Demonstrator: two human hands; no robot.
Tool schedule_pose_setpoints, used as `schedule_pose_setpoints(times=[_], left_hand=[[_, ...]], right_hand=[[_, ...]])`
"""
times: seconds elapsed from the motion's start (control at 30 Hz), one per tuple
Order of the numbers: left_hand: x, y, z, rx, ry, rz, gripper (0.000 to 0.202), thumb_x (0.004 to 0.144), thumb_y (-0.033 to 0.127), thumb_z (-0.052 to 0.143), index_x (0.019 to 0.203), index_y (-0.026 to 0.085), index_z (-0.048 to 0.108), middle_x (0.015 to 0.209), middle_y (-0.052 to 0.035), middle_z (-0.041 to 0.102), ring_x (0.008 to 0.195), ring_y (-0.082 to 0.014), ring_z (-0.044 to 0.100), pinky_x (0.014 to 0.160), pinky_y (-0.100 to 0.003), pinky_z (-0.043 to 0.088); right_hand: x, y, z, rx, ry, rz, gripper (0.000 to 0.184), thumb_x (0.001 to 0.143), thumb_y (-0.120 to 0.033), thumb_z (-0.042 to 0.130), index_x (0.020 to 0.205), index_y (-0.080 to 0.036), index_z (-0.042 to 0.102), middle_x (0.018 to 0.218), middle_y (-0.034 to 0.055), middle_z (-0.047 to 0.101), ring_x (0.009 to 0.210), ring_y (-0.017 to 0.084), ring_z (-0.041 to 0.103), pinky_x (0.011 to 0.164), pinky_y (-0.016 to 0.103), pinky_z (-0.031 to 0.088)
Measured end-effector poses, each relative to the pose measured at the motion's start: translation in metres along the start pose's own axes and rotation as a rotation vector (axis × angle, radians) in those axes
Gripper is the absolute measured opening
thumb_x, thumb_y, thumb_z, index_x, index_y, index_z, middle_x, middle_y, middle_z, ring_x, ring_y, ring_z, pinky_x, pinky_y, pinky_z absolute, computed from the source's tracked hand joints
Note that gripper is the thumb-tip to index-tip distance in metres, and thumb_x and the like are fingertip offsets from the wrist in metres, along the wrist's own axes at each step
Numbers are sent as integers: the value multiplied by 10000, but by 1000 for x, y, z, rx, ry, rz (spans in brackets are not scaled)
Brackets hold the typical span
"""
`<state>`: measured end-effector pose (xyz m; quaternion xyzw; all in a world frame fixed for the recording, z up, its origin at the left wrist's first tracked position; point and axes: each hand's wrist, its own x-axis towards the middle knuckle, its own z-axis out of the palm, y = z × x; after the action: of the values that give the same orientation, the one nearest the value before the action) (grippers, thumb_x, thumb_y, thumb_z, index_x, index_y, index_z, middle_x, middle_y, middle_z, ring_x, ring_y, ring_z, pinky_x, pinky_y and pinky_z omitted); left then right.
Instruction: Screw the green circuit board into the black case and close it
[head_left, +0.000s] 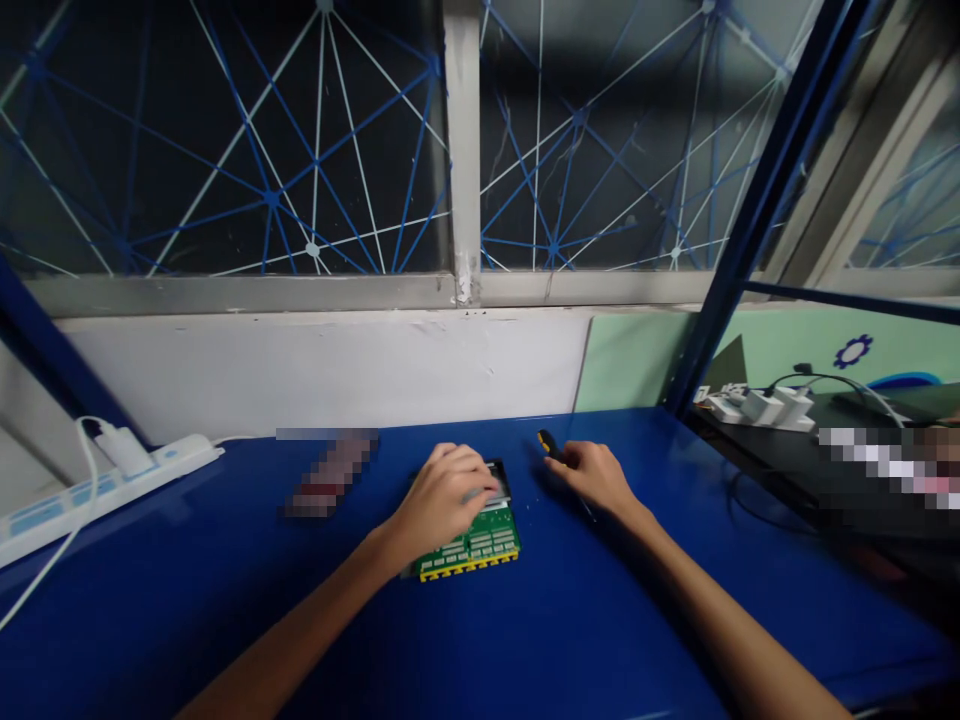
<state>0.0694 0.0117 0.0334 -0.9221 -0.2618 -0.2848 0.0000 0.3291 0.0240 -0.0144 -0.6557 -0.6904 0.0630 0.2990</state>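
A green circuit board (480, 538) with a yellow toothed strip along its near edge lies on the blue table, with a dark, grey-faced part (498, 484) at its far end. My left hand (448, 500) is over the board's left and far side, hiding much of it. Its fingers are curled close to the thumb; whatever they pinch is too small to make out. To the right, my right hand (595, 474) is closed around a screwdriver (549, 442) with a black and yellow handle. The thin shaft points back toward me, down and right, near the tabletop.
The blue table (315, 630) reaches a white wall and windows. A blurred-out item (330, 474) lies at the back left. A white power strip (112, 495) with a cable runs along the left edge. Blue frame posts (739, 230) flank the table; chargers (772, 405) stand at right.
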Motion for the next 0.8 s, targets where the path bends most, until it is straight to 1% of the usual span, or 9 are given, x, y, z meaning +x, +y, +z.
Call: schedule_pose_setpoints(times=[0.1,0.17,0.3,0.4,0.5,0.6,0.7,0.8], left_hand=[[24,9,15,101,-116,38,90,896,199,619,843,210,691,873,2,705,901,-191,599,830,-362,372],[35,12,27,123,-148,66,88,878,182,640,812,197,697,858,-9,694,899,-196,596,857,-377,362],[42,13,46,152,-184,93,103,858,140,643,774,171,694,833,-34,684,912,-215,589,895,-405,347],[41,13,49,161,-191,89,115,875,152,622,795,183,699,855,-36,687,916,-214,589,895,-403,351],[36,12,41,160,-171,73,104,902,190,602,885,200,705,925,-37,694,962,-216,586,922,-413,340],[25,8,24,151,-143,51,118,928,224,578,950,202,692,957,-34,695,974,-218,588,921,-425,338],[5,-1,5,80,-115,15,144,941,249,548,945,218,688,938,-24,690,949,-215,595,882,-410,368],[-22,-11,-11,1,-147,-37,149,908,335,598,937,224,693,962,-37,684,952,-222,603,850,-388,408]], right_hand=[[-4,-6,2,-138,-68,13,297,792,-451,592,662,-191,656,625,70,656,603,218,602,517,270,282],[-6,-9,3,-213,-108,16,277,782,-441,599,707,-190,687,687,103,693,650,246,637,532,276,307],[-7,-11,4,-307,-158,18,295,817,-449,561,776,-199,711,772,123,727,721,269,675,563,285,350],[-7,-11,3,-343,-175,19,319,838,-475,546,800,-204,710,799,118,734,743,269,686,559,283,349],[-7,-12,1,-361,-186,13,364,841,-532,547,787,-206,701,789,105,733,740,257,688,537,271,321],[-7,-12,0,-368,-190,3,445,840,-613,527,753,-208,689,753,88,726,718,239,684,511,263,282],[-9,-11,-2,-375,-179,-5,506,847,-661,491,732,-205,680,716,83,715,685,228,673,493,266,242],[-11,-12,-6,-381,-144,-10,504,865,-648,477,739,-199,670,708,85,706,655,223,654,490,268,213]])
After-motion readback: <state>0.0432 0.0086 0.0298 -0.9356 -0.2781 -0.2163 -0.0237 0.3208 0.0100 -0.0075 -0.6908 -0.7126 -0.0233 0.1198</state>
